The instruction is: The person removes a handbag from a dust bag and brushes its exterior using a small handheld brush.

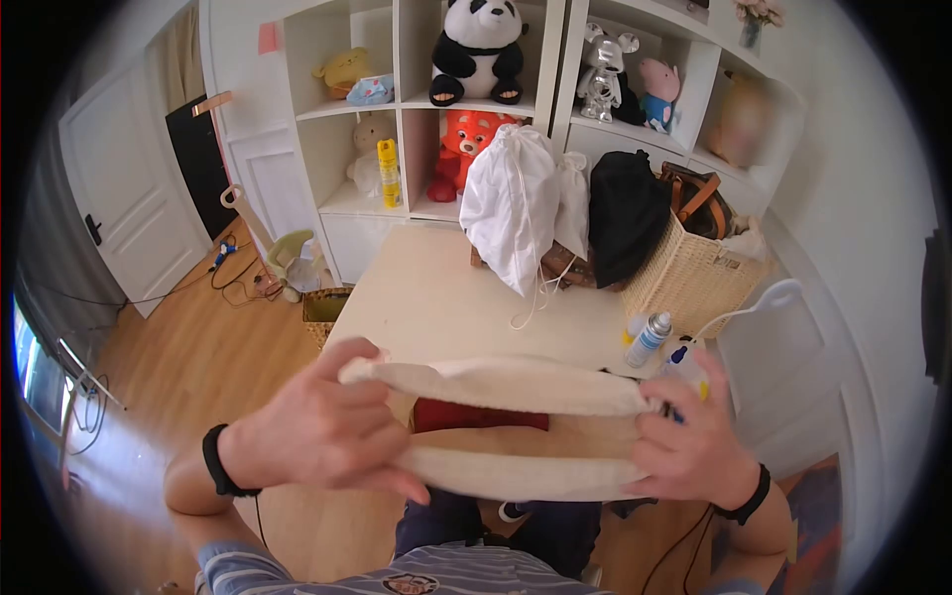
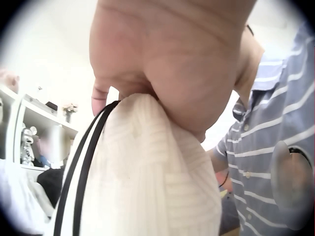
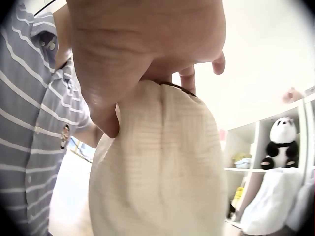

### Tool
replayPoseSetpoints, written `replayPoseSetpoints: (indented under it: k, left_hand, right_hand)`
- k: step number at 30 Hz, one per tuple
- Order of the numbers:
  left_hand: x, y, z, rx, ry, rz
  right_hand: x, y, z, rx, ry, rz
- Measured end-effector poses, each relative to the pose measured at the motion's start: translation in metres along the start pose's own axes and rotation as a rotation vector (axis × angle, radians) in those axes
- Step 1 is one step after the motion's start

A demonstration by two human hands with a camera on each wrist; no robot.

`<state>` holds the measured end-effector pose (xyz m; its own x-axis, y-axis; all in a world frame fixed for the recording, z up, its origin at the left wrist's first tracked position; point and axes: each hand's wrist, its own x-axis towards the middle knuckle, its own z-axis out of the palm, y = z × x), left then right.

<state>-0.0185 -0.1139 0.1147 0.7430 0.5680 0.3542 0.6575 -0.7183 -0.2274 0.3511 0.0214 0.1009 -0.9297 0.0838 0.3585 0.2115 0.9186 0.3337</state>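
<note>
I see left hand point(image 1: 322, 431) and right hand point(image 1: 689, 441) clenching cream bag point(image 1: 506, 387) mouth, lower centre; keep pull even, red item point(image 1: 479, 415) inside.

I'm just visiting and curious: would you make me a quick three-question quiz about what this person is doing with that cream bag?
1. True or false: both hands grip the cream bag.
2. What shows inside the bag's opening? A) a red item B) a green bottle C) a black shoe
3. Fill in: on the table behind stands a white ____ bag.

Key: 1 true, the left hand and right hand hold its two ends. 2 A. 3 drawstring.
</note>
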Motion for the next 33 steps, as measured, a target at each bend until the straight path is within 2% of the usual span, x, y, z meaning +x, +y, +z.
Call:
replayPoseSetpoints:
  k: [2, 3, 6, 8, 10, 12, 13, 15, 19, 21, 22, 24, 25, 27, 31, 33]
  left_hand:
    - [-0.023, -0.017, 0.002, 0.146, 0.017, -0.194]
    - [-0.025, -0.018, 0.007, 0.139, 0.014, -0.203]
    - [-0.029, -0.022, 0.024, 0.148, 0.065, -0.221]
    - [-0.021, -0.028, 0.033, 0.241, 0.148, -0.306]
    - [-0.013, -0.031, 0.04, 0.258, 0.102, -0.34]
    - [0.0, -0.033, 0.05, 0.43, 0.182, -0.439]
    - [0.006, -0.033, 0.05, 0.436, 0.187, -0.437]
    - [0.012, -0.034, 0.049, 0.533, 0.1, -0.53]
    - [0.005, -0.056, 0.074, 0.549, 0.004, -0.591]
    - [-0.002, -0.067, 0.092, 0.381, -0.252, -0.64]
    - [-0.006, -0.07, 0.102, 0.384, -0.253, -0.64]
    - [-0.017, -0.076, 0.124, 0.047, -0.463, -0.625]
    - [-0.026, -0.08, 0.133, 0.052, -0.459, -0.625]
    - [-0.04, -0.089, 0.146, -0.283, -0.524, -0.605]
    - [-0.029, -0.079, 0.103, -0.42, -0.585, -0.734]
    - [-0.036, -0.074, 0.097, -0.476, -0.431, -0.689]
  right_hand:
    - [-0.031, 0.022, 0.011, -0.011, 0.037, 0.06]
    - [-0.038, 0.026, 0.018, -0.033, 0.08, 0.119]
    - [-0.038, 0.024, 0.025, -0.041, 0.05, 0.098]
    - [-0.03, 0.028, 0.032, -0.04, 0.056, 0.099]
    - [-0.02, 0.032, 0.036, -0.043, 0.068, 0.11]
    - [-0.008, 0.039, 0.037, -0.108, 0.061, 0.133]
    - [-0.001, 0.04, 0.038, -0.115, 0.065, 0.132]
    - [0.013, 0.04, 0.043, -0.117, 0.097, 0.216]
    - [0.028, 0.046, 0.07, -0.063, 0.106, 0.259]
    - [0.032, 0.049, 0.086, 0.069, -0.026, 0.261]
    - [0.03, 0.051, 0.1, 0.07, -0.024, 0.261]
    - [0.025, 0.052, 0.128, 0.374, -0.101, 0.321]
    - [0.023, 0.05, 0.136, 0.37, -0.097, 0.319]
    - [0.02, 0.047, 0.146, 0.473, -0.185, 0.315]
    - [0.018, 0.049, 0.144, 0.446, -0.18, 0.267]
    - [0.018, 0.052, 0.136, 0.399, -0.165, 0.228]
